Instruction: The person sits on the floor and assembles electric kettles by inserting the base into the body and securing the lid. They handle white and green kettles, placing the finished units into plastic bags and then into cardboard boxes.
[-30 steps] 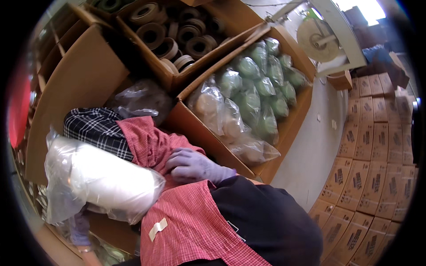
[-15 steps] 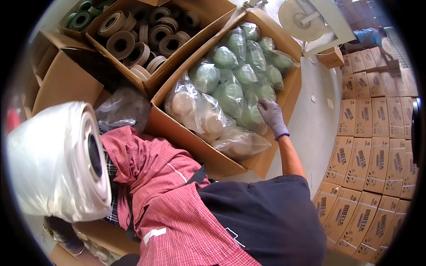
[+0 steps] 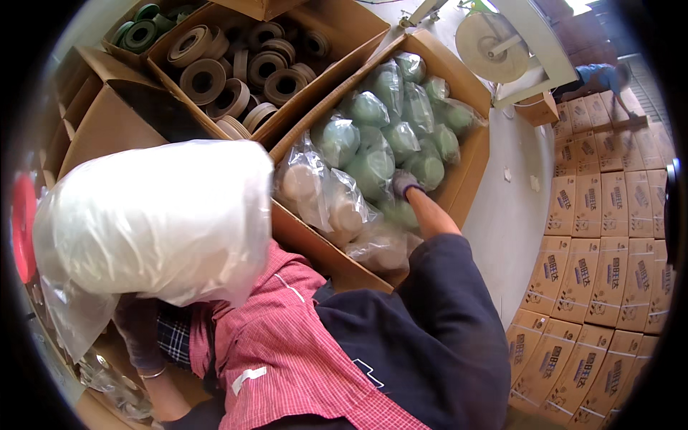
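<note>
My right hand [image 3: 406,183], in a grey glove, reaches into an open cardboard box [image 3: 469,161] among clear bags of round, pale green pieces [image 3: 370,165]. Its fingers are partly hidden between the bags, so their grip is unclear. Bags of beige round pieces [image 3: 346,209] lie at the near left of that box. My left hand [image 3: 136,326], gloved in dark grey, is raised beneath a large white roll of plastic film [image 3: 154,215]. The roll covers its fingers, and I cannot tell whether it grips or only touches the roll.
Another box [image 3: 261,140] holds several beige ring-shaped rolls; green rolls [image 3: 140,34] sit behind it. A red disc [image 3: 24,228] stands at the far left. Stacked cartons [image 3: 566,269] line the right side, where another person [image 3: 598,77] bends over. A white-framed machine [image 3: 537,50] stands at the back.
The white roll has shifted right and turned, uncovering the red disc. My left forearm has risen beneath it. My right hand has moved left and deeper among the green bagged pieces.
</note>
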Motion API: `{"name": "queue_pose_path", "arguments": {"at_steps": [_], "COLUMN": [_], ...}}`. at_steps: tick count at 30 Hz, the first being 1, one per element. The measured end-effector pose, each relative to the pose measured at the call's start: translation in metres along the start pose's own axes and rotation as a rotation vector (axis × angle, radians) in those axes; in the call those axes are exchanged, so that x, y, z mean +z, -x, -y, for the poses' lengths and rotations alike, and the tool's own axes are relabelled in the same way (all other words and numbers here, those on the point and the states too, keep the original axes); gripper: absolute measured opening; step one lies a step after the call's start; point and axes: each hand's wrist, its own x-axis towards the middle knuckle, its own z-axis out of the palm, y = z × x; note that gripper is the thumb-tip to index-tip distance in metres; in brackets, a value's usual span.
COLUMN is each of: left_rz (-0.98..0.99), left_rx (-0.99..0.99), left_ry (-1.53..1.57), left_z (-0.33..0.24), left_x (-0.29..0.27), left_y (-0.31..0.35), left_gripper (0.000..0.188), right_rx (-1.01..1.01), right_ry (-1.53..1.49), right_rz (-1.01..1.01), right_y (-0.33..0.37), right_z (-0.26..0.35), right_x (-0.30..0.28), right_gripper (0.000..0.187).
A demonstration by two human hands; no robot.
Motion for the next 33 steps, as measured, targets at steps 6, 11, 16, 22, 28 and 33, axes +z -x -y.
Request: {"name": "queue_pose_path", "arguments": {"at_steps": [6,11,16,22,28,33], "left_rz": [0.108,0.552,0.687,0.751,0.172,-0.351], "left_rx": [-0.298,-0.107,-0.085,-0.058,0.311,0.217], "left_ry": [0.278,0.086,-0.421,-0.541,-0.437,-0.281], "left_z": [0.060,0.177,0.192,0.169,0.000,-0.053], "left_x": [0.120,0.256,0.370,0.349,0.153,0.072], "left_y": [-0.065,-0.122,-0.142,-0.155,-0.082,0.018], "left_gripper": [0.035,0.035,0.050,0.042,0.035,0.036], "right_rx": [0.006,0.024,0.155,-0.529,-1.195,-1.459], "right_ry": [0.216,0.285,0.413,-0.597,-1.403,-1.725], "right_rz": [-0.221,-0.779,-1.201,-1.149,-0.532,0.108], "right_y": [0.113,0.233,0.299,0.246,0.199,0.117], "right_z": [-0.002,-0.050,-0.026,0.076,0.419,0.667], "right_x": [-0.102,-0.232,-0.322,-0.369,-0.406,-0.428], "right_gripper": [0.028,0.036,0.048,0.059,0.042,0.040]}}
